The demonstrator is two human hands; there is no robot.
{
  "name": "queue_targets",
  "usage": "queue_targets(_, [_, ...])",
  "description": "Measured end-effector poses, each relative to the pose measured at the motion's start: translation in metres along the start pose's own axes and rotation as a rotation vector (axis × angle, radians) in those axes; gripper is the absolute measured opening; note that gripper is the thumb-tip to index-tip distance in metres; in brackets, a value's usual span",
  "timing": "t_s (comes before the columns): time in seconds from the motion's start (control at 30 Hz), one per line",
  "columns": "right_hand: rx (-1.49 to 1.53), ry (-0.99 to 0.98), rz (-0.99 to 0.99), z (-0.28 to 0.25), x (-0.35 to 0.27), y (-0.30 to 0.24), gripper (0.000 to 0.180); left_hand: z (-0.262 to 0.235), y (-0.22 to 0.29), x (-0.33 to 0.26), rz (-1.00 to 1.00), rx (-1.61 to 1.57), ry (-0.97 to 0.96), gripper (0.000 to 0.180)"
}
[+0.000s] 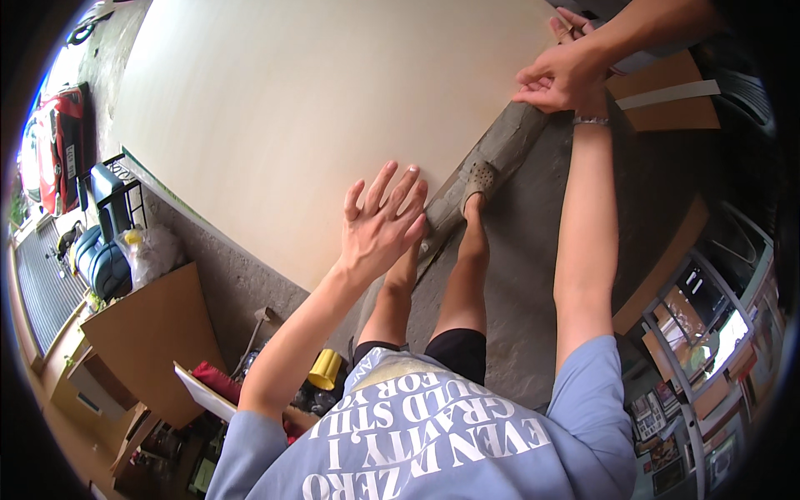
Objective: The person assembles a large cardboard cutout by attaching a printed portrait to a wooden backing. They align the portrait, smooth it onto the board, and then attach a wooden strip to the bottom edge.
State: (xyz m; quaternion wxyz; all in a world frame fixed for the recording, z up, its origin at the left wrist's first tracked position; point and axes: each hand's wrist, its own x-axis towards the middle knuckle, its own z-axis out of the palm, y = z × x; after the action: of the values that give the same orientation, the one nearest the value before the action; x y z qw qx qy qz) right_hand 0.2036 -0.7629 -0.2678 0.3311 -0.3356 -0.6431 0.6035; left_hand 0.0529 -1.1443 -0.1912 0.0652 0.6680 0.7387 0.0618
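My left hand (pixel 385 218) lies palm down with its fingers spread on a large pale flat board (pixel 283 125), near its right-hand edge. Farther up that same edge is my right hand (pixel 560 82), a bracelet at its wrist. Its fingers are curled together at the board's edge, and whatever they hold is hidden. Another person's forearm (pixel 662 32) reaches in from the upper right and overlaps my right hand. Some fingers (pixel 570 23) show just beyond it.
A clog (pixel 477 182) on my foot rests on a grey concrete ledge (pixel 508 137) beside the board. Brown sheets (pixel 154 333), a yellow container (pixel 325 368) and clutter lie lower left. A metal-framed glass cabinet (pixel 696 308) stands at right; a red vehicle (pixel 60 150) is at far left.
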Motion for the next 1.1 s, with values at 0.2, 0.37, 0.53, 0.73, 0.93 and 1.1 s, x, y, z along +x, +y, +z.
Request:
queue_targets(0.2, [-0.030, -0.030, 0.008, 0.001, -0.001, -0.004, 0.048, 0.001, -0.001, 0.000, 0.001, 0.005, 0.015, 0.053])
queue_targets(0.37, [-0.023, -0.057, 0.027, 0.004, 0.001, -0.013, 0.046, 0.001, 0.002, 0.000, -0.006, -0.001, 0.017, 0.055])
queue_targets(0.53, [-0.006, -0.062, 0.031, 0.007, 0.000, -0.010, 0.046, 0.007, 0.002, 0.002, -0.011, -0.008, 0.057, 0.055])
queue_targets(0.73, [0.051, 0.015, 0.008, 0.008, -0.001, -0.006, 0.046, 0.012, 0.002, 0.004, -0.009, -0.024, 0.062, 0.052])
queue_targets(0.93, [0.420, 0.698, 0.429, 0.085, -0.147, -0.036, 0.054, 0.013, -0.001, 0.006, 0.010, -0.053, 0.072, 0.048])
queue_targets(1.1, [0.901, 0.435, 0.446, 0.198, -0.257, -0.015, 0.039, 0.014, -0.003, 0.006, 0.017, -0.084, 0.066, 0.048])
